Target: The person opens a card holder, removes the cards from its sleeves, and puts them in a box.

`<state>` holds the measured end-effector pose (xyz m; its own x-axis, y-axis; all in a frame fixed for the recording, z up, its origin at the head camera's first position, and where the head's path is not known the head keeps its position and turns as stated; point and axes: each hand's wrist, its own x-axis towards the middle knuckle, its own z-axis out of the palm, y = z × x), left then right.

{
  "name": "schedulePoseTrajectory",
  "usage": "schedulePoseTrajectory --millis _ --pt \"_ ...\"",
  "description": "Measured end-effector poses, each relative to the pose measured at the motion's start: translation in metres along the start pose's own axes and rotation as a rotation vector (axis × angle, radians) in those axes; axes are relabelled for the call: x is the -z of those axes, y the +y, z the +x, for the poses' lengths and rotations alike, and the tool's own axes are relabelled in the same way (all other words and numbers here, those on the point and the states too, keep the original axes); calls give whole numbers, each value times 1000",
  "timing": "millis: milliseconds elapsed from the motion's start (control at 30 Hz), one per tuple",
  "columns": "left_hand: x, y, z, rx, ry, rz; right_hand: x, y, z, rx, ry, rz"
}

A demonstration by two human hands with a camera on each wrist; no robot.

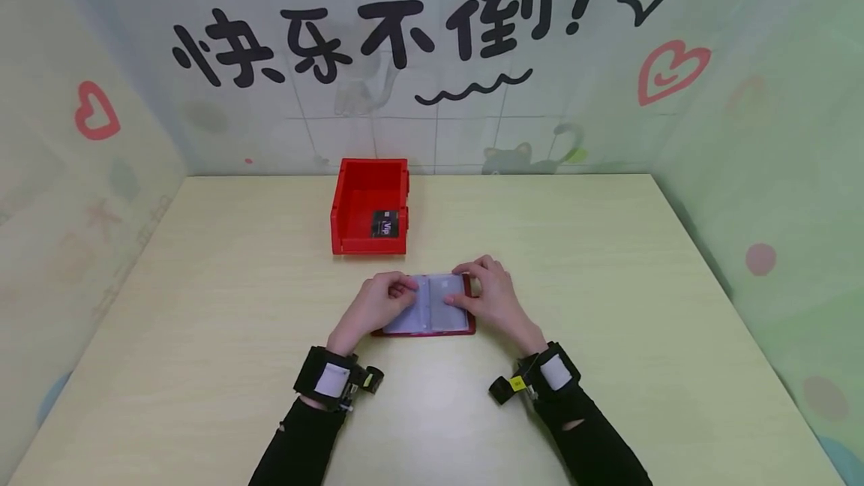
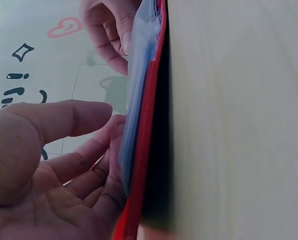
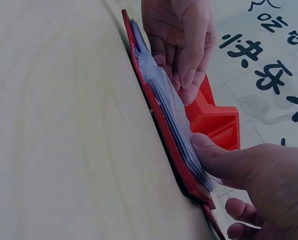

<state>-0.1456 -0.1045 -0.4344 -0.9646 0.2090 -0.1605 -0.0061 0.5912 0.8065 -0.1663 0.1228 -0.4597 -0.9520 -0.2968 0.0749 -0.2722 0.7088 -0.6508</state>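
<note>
A card holder (image 1: 448, 306) with a red cover and clear plastic sleeves lies open on the table between my hands. My left hand (image 1: 382, 304) is over its left page. In the left wrist view, that hand's fingertips (image 2: 117, 137) rest at the sleeves while the thumb (image 2: 81, 117) stands apart from them. My right hand (image 1: 496, 298) holds the right side of the holder. Its thumb (image 3: 211, 152) presses on the stack of sleeves (image 3: 171, 117), and its other fingers reach the far right edge.
Behind the holder, a little to the left, stands a red open-front bin (image 1: 370, 246). A black card (image 1: 385, 223) marked "Vip" is inside it. The pale wooden table (image 1: 202, 321) meets printed curtains (image 1: 432, 133) at the back and both sides.
</note>
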Motion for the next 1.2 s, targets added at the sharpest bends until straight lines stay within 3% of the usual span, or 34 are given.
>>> schedulePoseTrajectory --millis 267,500,800,1000,1200 --pt "-1 1 2 17 -19 -20 3 0 8 3 4 42" --pt "-2 -2 2 27 -19 -34 5 -2 4 -9 -4 226" --pt "0 -7 4 48 -7 -91 -6 -1 -11 141 -10 348" --pt "1 -8 5 43 -12 -127 -13 -1 -15 251 -26 304" --pt "5 -5 4 72 -8 -146 -22 0 -16 335 -8 138"
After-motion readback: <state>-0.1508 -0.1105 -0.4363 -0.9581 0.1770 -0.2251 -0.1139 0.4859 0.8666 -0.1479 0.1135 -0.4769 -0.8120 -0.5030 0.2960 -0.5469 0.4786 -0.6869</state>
